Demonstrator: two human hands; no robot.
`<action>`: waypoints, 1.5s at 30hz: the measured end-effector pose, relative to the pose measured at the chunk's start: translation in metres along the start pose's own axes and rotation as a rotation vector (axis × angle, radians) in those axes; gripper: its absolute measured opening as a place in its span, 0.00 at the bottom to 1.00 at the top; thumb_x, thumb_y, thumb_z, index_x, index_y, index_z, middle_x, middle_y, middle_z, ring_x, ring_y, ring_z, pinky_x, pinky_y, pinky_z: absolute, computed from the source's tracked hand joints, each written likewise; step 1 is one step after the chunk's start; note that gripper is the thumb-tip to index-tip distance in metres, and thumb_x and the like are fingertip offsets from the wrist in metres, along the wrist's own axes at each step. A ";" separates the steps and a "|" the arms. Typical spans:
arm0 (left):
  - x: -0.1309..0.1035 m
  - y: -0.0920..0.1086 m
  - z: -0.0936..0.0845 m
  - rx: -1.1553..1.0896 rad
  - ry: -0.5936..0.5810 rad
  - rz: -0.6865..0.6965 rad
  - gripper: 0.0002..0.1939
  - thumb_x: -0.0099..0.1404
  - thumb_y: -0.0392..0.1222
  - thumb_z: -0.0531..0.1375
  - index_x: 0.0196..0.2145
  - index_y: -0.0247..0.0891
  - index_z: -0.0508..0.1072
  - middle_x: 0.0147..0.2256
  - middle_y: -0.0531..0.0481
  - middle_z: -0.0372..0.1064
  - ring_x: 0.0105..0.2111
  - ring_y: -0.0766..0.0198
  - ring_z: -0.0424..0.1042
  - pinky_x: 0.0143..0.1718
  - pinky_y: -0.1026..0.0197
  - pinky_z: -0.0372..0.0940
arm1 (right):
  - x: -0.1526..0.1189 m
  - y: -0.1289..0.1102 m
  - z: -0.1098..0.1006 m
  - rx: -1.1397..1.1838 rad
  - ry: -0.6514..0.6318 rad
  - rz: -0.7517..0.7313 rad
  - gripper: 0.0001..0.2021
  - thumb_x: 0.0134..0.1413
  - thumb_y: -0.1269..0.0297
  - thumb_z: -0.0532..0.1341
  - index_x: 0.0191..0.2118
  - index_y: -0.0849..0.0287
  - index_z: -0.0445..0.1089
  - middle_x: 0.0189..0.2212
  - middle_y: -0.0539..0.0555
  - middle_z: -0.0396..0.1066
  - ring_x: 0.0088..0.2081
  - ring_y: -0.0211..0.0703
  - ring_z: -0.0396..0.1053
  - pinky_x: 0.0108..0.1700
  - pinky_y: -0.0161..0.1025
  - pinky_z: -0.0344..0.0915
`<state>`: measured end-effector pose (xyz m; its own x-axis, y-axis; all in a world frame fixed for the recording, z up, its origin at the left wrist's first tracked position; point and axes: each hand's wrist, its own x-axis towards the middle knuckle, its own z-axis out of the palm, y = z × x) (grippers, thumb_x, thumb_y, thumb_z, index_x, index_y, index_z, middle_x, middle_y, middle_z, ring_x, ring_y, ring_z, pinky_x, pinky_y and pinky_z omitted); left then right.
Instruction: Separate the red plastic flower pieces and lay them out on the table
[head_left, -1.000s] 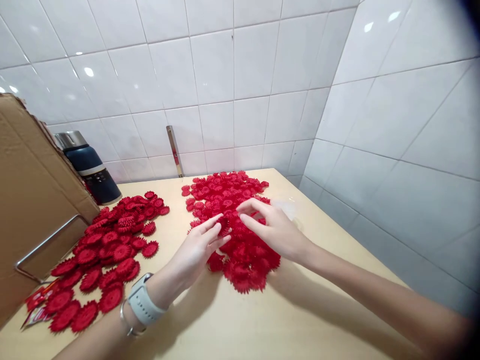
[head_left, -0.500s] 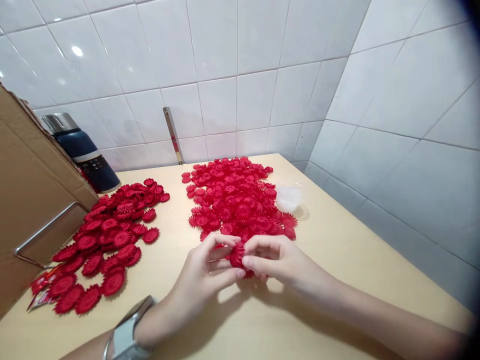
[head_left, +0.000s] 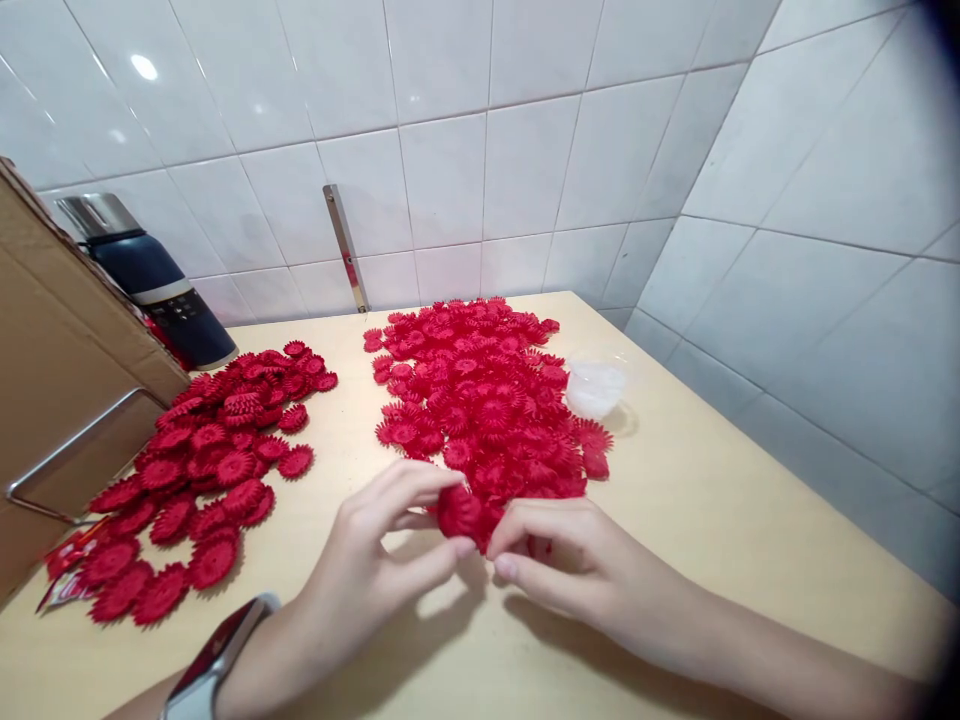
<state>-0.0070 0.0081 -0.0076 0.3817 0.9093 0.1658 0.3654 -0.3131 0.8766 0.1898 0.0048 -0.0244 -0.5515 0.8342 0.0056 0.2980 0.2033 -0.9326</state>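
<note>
Between the thumb and fingers of my left hand (head_left: 382,545) is a small red spiky-edged piece (head_left: 459,512), rounded like a flower head. My right hand (head_left: 581,560) is just to its right, thumb and forefinger pinched together. Whatever that pinch holds, if anything, is too small or hidden to make out. Directly beyond both hands spreads a big pile of red spiky-edged discs (head_left: 480,385), its near edge partly covered by my fingers. A second pile of broader red discs (head_left: 214,450) lies to the left.
A clear plastic cup or bowl (head_left: 596,388) sits right of the big pile. On the left stand a cardboard box (head_left: 67,350) with a metal wire handle and a dark blue flask (head_left: 154,275). Small red packets (head_left: 71,570) lie by the box. Tiled walls border the table (head_left: 675,450).
My hands have moved apart a little; the right fingers have come off the red piece, which stays in my left hand and now shows its rounded side. The view has shifted slightly.
</note>
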 end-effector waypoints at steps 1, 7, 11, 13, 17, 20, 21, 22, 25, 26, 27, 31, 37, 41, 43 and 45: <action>0.002 0.002 -0.004 -0.010 0.039 -0.007 0.15 0.56 0.36 0.61 0.43 0.43 0.69 0.40 0.49 0.69 0.39 0.60 0.71 0.42 0.60 0.69 | 0.000 0.000 0.000 -0.113 -0.009 -0.057 0.06 0.53 0.69 0.56 0.28 0.59 0.69 0.28 0.52 0.68 0.30 0.39 0.64 0.32 0.35 0.61; 0.019 0.013 -0.022 -0.052 0.137 -0.002 0.15 0.56 0.36 0.61 0.42 0.42 0.68 0.44 0.49 0.68 0.41 0.59 0.70 0.43 0.59 0.67 | 0.023 0.001 -0.008 -0.435 -0.082 -0.282 0.12 0.52 0.72 0.55 0.42 0.58 0.68 0.42 0.56 0.67 0.44 0.45 0.62 0.46 0.41 0.60; 0.042 0.009 -0.018 -0.164 0.134 -0.032 0.12 0.57 0.37 0.60 0.39 0.39 0.66 0.38 0.49 0.67 0.39 0.60 0.70 0.36 0.61 0.68 | 0.062 0.004 -0.021 -0.427 -0.025 -0.266 0.10 0.51 0.69 0.56 0.40 0.56 0.70 0.40 0.56 0.69 0.42 0.48 0.63 0.43 0.44 0.61; 0.056 0.002 -0.013 -0.231 0.153 -0.028 0.09 0.56 0.37 0.60 0.36 0.38 0.66 0.38 0.50 0.66 0.38 0.60 0.69 0.36 0.61 0.67 | 0.082 0.006 -0.028 -0.365 0.057 -0.233 0.07 0.50 0.70 0.55 0.33 0.57 0.70 0.33 0.53 0.70 0.35 0.46 0.66 0.38 0.43 0.61; 0.081 -0.011 -0.006 -0.284 0.208 0.031 0.07 0.55 0.35 0.60 0.34 0.36 0.67 0.37 0.49 0.66 0.37 0.61 0.69 0.37 0.60 0.65 | 0.104 0.007 -0.037 -0.285 0.212 -0.190 0.07 0.51 0.70 0.53 0.30 0.58 0.68 0.28 0.52 0.70 0.29 0.42 0.66 0.32 0.39 0.61; 0.087 -0.016 -0.004 -0.307 0.273 0.075 0.08 0.56 0.36 0.59 0.36 0.37 0.66 0.39 0.49 0.65 0.40 0.62 0.68 0.41 0.60 0.64 | 0.101 0.006 -0.039 -0.196 0.384 -0.160 0.09 0.51 0.71 0.51 0.36 0.58 0.67 0.34 0.53 0.70 0.31 0.41 0.66 0.34 0.39 0.61; 0.086 -0.017 -0.003 -0.316 0.280 0.078 0.09 0.57 0.36 0.59 0.37 0.37 0.65 0.40 0.49 0.64 0.40 0.62 0.68 0.41 0.60 0.64 | 0.096 0.006 -0.038 -0.164 0.429 -0.147 0.09 0.51 0.71 0.51 0.37 0.58 0.66 0.35 0.53 0.69 0.31 0.40 0.66 0.34 0.39 0.61; 0.083 -0.018 -0.003 -0.322 0.272 0.077 0.09 0.57 0.37 0.59 0.37 0.37 0.65 0.40 0.49 0.64 0.39 0.62 0.68 0.41 0.60 0.65 | 0.091 0.006 -0.037 -0.131 0.459 -0.133 0.09 0.52 0.70 0.51 0.38 0.58 0.65 0.35 0.53 0.68 0.29 0.39 0.65 0.32 0.38 0.61; 0.073 -0.022 -0.002 -0.308 0.167 0.057 0.10 0.56 0.36 0.59 0.38 0.38 0.65 0.40 0.48 0.65 0.40 0.60 0.69 0.40 0.58 0.65 | 0.076 0.008 -0.030 -0.010 0.448 -0.088 0.06 0.52 0.68 0.52 0.36 0.58 0.64 0.29 0.50 0.67 0.22 0.35 0.62 0.25 0.35 0.59; 0.070 -0.024 -0.001 -0.291 0.127 0.050 0.10 0.57 0.35 0.59 0.38 0.38 0.65 0.40 0.47 0.65 0.41 0.60 0.68 0.41 0.58 0.65 | 0.071 0.009 -0.027 0.043 0.432 -0.073 0.05 0.52 0.67 0.53 0.35 0.58 0.64 0.27 0.49 0.66 0.21 0.34 0.61 0.23 0.33 0.58; 0.067 -0.025 0.000 -0.272 0.096 0.042 0.10 0.57 0.35 0.59 0.38 0.38 0.65 0.41 0.46 0.65 0.41 0.60 0.68 0.42 0.58 0.65 | 0.068 0.010 -0.025 0.092 0.419 -0.062 0.05 0.52 0.66 0.53 0.34 0.58 0.64 0.25 0.48 0.65 0.21 0.33 0.60 0.22 0.32 0.56; 0.059 -0.028 0.004 -0.237 0.032 0.024 0.10 0.57 0.34 0.59 0.39 0.38 0.65 0.42 0.46 0.66 0.40 0.60 0.69 0.41 0.57 0.66 | 0.060 0.015 -0.019 0.219 0.390 -0.047 0.07 0.53 0.63 0.53 0.31 0.59 0.64 0.21 0.47 0.62 0.19 0.32 0.57 0.19 0.31 0.51; 0.054 -0.031 0.008 -0.261 -0.093 0.058 0.13 0.58 0.35 0.59 0.42 0.38 0.67 0.42 0.47 0.67 0.44 0.59 0.69 0.44 0.58 0.66 | 0.056 0.019 -0.013 0.409 0.317 -0.012 0.07 0.51 0.63 0.57 0.27 0.60 0.65 0.20 0.47 0.64 0.18 0.30 0.57 0.19 0.31 0.50; 0.053 -0.034 0.009 -0.290 -0.133 0.051 0.15 0.58 0.35 0.60 0.44 0.38 0.66 0.43 0.47 0.67 0.46 0.58 0.68 0.44 0.58 0.67 | 0.057 0.021 -0.012 0.449 0.251 0.003 0.07 0.49 0.66 0.58 0.24 0.62 0.65 0.15 0.45 0.62 0.16 0.29 0.54 0.18 0.30 0.48; 0.052 -0.035 0.010 -0.292 -0.153 0.048 0.15 0.58 0.34 0.59 0.44 0.38 0.66 0.44 0.47 0.67 0.46 0.58 0.68 0.44 0.58 0.67 | 0.057 0.023 -0.014 0.465 0.215 0.001 0.08 0.49 0.66 0.59 0.23 0.62 0.65 0.13 0.44 0.59 0.15 0.28 0.52 0.18 0.30 0.47; 0.051 -0.036 0.011 -0.287 -0.153 0.050 0.15 0.59 0.34 0.59 0.45 0.38 0.66 0.45 0.47 0.67 0.45 0.58 0.69 0.43 0.59 0.67 | 0.057 0.025 -0.015 0.482 0.180 -0.005 0.08 0.48 0.67 0.59 0.23 0.62 0.65 0.12 0.43 0.59 0.15 0.28 0.52 0.18 0.29 0.47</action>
<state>0.0086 0.0628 -0.0351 0.5246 0.8359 0.1613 0.0972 -0.2471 0.9641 0.1777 0.0655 -0.0423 -0.3963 0.9175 0.0332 -0.1208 -0.0163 -0.9925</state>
